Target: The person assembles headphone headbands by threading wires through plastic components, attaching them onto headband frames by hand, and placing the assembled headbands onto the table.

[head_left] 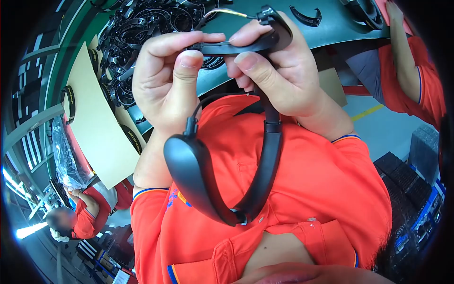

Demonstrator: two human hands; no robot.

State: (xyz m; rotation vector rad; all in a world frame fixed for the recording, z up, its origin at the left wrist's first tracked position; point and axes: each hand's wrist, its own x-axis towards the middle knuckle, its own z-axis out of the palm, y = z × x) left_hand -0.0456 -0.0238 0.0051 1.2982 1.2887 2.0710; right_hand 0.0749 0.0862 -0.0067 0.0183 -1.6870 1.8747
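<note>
A black headphone-like frame (pixel 272 156) hangs from my hands in front of the red shirt, with a smooth rounded cup (pixel 189 163) at its lower left. My left hand (pixel 165 78) pinches the left end of a slim black part (pixel 220 48) between thumb and fingers. Around the right end of that part and the top of the frame, my right hand (pixel 279 71) is closed, thumb pressed on it. Thin coloured wires (pixel 227 11) stick out at the top, and a black cable runs from the cup up behind my hands.
Many black curved parts (pixel 142 40) are heaped on the green table (pixel 222 78). A single curved piece (pixel 306 17) lies behind my right hand. Cream boards (pixel 97 120) stand at the left. One co-worker (pixel 90 213) is at lower left, another (pixel 414 71) at upper right.
</note>
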